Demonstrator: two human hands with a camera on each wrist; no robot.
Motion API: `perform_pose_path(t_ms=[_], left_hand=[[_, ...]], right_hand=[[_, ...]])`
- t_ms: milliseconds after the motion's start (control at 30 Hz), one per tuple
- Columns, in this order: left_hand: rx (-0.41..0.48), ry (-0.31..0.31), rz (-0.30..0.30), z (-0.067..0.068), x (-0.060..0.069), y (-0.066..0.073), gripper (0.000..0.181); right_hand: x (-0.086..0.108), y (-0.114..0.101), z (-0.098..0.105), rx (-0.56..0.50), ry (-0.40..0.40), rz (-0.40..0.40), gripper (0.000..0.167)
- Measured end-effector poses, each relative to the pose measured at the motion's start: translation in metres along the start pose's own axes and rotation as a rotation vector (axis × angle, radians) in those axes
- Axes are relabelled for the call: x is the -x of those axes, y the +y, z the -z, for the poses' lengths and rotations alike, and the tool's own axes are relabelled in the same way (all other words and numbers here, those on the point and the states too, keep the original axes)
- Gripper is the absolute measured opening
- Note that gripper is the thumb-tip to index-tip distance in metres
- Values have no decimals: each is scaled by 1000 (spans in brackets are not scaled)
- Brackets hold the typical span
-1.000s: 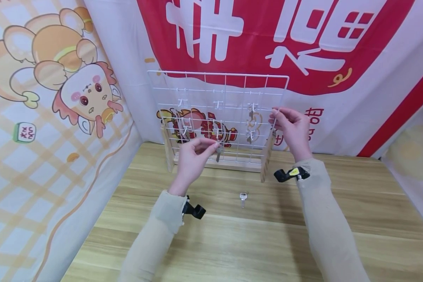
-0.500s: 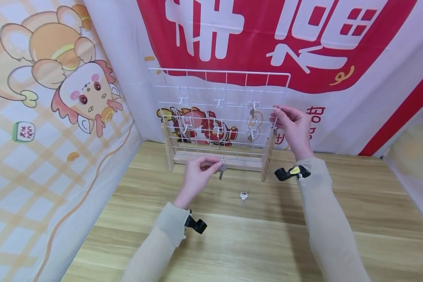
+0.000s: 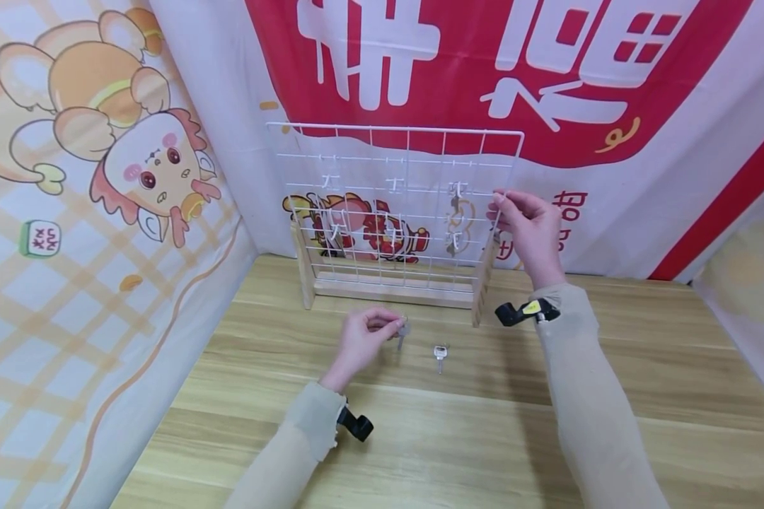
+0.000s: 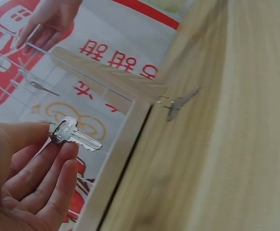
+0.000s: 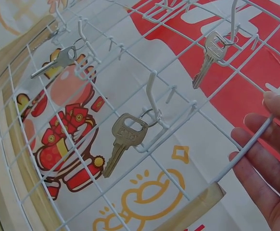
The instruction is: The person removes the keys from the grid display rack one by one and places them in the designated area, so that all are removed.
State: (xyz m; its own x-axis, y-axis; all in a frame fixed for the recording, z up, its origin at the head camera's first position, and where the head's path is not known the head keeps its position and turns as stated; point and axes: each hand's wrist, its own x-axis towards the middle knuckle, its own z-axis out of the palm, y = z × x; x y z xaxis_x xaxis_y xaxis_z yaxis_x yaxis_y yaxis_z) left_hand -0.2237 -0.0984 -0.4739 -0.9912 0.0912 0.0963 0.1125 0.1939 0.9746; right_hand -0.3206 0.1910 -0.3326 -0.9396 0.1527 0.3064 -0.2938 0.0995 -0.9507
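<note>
1. The left hand pinches the held key by its head end, thumb against forefinger, the other fingers bent below.
2. The held key is on the near side of the wire grid, left of a second key on the counter. Seen from the head, its blade points down and toward the near side, with the long axis leaning slightly left at the tip.
3. The second key lies with its head far and its blade tip near; its long axis runs nearly straight near to far.
4. The right hand holds the grid's right edge wire between thumb and fingers.
5. The grid stands upright in a wooden stand at the far side of the counter, before a printed cloth.
6. More keys hang by rings from white hooks; one hanging key slants, blade down, in the right wrist view.
</note>
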Motion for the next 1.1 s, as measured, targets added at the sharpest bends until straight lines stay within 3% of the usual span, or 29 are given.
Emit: perform_pose_path(t_ms=[267,467,733,1100], left_hand=[[-31,-62,24,-15,9,-22,10],[-24,-107,68,-28,12,-30,7],[-21,-122,83,-35,9,-33,6],[-152,-109,71,-37,8,-32,6]], right_hand=[[0,0,-1,-15,-2,7,40],[1,0,-1,-20,-1,4,40],[1,0,-1,-9,4,13,40],[2,2,-1,-6,7,29,41]])
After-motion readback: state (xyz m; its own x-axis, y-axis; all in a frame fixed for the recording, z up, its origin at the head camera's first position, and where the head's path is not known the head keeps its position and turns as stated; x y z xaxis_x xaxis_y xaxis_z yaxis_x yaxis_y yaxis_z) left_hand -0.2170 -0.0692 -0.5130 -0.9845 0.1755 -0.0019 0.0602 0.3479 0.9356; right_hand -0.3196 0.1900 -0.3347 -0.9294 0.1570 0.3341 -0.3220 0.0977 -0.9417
